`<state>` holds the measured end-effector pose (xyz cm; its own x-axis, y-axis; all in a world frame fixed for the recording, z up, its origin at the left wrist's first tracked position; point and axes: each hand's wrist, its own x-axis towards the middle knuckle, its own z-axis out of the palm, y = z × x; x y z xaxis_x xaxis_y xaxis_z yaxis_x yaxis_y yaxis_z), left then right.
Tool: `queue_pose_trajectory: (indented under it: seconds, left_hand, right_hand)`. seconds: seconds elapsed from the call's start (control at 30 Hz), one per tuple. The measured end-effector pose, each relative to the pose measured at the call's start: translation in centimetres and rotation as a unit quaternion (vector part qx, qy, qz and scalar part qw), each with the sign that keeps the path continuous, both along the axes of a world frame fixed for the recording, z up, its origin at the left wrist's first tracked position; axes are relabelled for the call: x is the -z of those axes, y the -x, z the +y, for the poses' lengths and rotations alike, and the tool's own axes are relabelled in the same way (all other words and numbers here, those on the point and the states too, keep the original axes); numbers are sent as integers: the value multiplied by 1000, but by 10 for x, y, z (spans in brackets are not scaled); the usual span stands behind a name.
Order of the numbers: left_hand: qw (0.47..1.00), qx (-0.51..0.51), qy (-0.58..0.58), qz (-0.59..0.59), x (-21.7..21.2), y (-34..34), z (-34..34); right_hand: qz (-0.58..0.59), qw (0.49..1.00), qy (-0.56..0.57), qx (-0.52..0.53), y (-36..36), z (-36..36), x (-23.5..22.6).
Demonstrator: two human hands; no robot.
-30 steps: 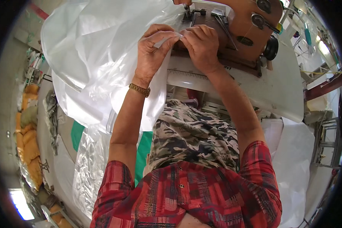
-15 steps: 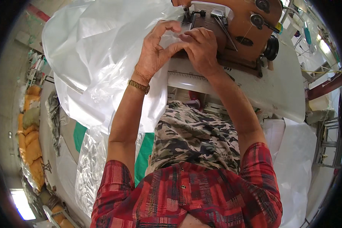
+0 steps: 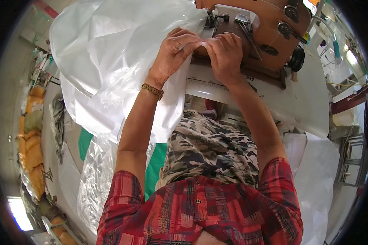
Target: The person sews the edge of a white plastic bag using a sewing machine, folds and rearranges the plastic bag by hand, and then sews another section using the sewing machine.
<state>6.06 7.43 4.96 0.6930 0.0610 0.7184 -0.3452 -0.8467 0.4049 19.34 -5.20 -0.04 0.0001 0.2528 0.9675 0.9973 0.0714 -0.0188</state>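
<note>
Both hands meet in front of a brown sewing machine (image 3: 270, 24). My left hand (image 3: 173, 53), with a metal-banded watch (image 3: 152, 91) on its wrist, is closed in a pinch on the edge of a large white plastic sheet (image 3: 106, 57). My right hand (image 3: 226, 57) pinches the same edge, its fingertips almost touching the left ones. A small whitish fold shows between them. The sheet spreads left over the table and hangs down at the front. The machine's needle area (image 3: 209, 18) lies just beyond the fingers.
The white worktable (image 3: 306, 100) carries a printed ruler strip (image 3: 206, 81) along its near edge. A black handwheel (image 3: 296, 58) sticks out at the machine's right. Clear plastic (image 3: 95, 183) and green material (image 3: 156, 171) hang at lower left. Orange bundles (image 3: 33, 151) lie along the far left.
My left fingers, curved apart before, have closed onto the sheet's edge beside the right fingertips. The whole view has shifted slightly, so the machine appears farther right and lower.
</note>
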Motion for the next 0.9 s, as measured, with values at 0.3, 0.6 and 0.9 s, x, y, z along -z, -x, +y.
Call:
queue_pose_trajectory:
  seconds: [0.3, 0.6, 0.9]
  left_hand:
    - [995, 2, 83, 49, 1, -4, 2]
    - [991, -11, 92, 100, -7, -6, 6]
    - [988, -22, 79, 128, -11, -7, 5]
  right_hand:
    - [43, 999, -28, -19, 5, 0, 0]
    - [12, 999, 10, -42, 7, -4, -2]
    - [19, 999, 36, -7, 6, -7, -1]
